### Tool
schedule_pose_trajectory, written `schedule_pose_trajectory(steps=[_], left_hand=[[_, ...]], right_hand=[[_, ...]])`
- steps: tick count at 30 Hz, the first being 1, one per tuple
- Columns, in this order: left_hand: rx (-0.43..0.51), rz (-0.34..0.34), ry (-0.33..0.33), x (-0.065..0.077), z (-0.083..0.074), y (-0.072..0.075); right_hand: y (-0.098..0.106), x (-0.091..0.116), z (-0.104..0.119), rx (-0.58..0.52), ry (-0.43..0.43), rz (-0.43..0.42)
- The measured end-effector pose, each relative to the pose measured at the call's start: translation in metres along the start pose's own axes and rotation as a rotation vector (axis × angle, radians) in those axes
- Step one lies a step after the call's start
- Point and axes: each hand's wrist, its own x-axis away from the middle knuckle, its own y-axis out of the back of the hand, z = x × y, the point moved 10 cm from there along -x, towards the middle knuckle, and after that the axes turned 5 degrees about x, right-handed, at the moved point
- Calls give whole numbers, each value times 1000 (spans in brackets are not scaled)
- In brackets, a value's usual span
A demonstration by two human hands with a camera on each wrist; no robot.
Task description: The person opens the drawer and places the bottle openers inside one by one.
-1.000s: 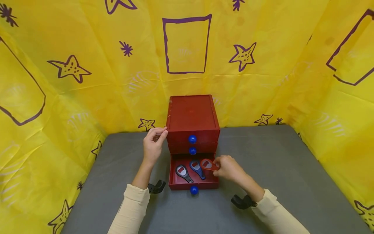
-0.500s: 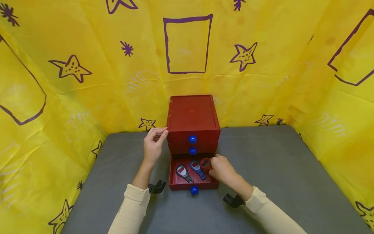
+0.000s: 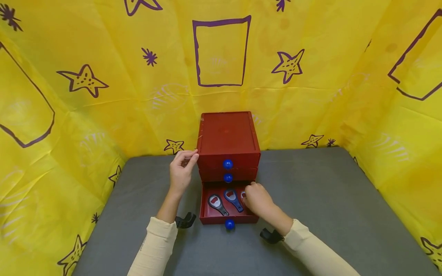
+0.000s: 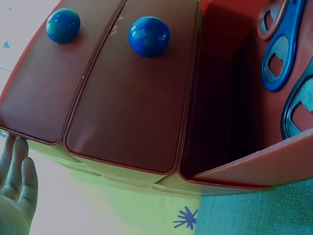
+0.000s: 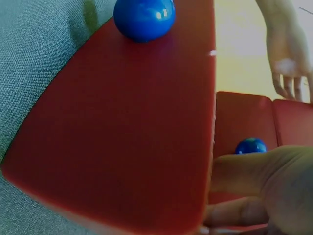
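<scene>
A red chest of drawers [image 3: 228, 132] stands at the middle, its bottom drawer [image 3: 214, 220] pulled out. Inside lie a black bottle opener [image 3: 216, 203] and a blue bottle opener [image 3: 232, 197], side by side. My right hand [image 3: 259, 199] reaches into the drawer's right side and holds a red bottle opener [image 3: 243, 195], mostly hidden under the fingers. In the right wrist view the thumb and fingers dip behind the drawer front [image 5: 137, 127]. My left hand [image 3: 180, 172] touches the chest's upper left front edge; the left wrist view shows its fingers [image 4: 28, 181] fairly straight there.
The two upper drawers are closed, with blue round knobs [image 3: 227, 164]. Another blue knob [image 3: 229, 224] sits on the open drawer's front. The chest stands on a grey table [image 3: 310, 184] against a yellow cloth backdrop [image 3: 138, 115] with purple drawings.
My right hand has moved left and farther into the drawer with the red bottle opener, now covering most of it. My left hand stays at the chest's corner.
</scene>
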Motion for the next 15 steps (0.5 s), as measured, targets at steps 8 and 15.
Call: schedule_pose_trajectory(steps=[8,15], left_hand=[[-5,-3,2,0,2,1],[-6,-5,19,-1,4,1]], right_hand=[[-3,2,-19,-235,-112,67],[-5,6,-25,-321,-143,87]])
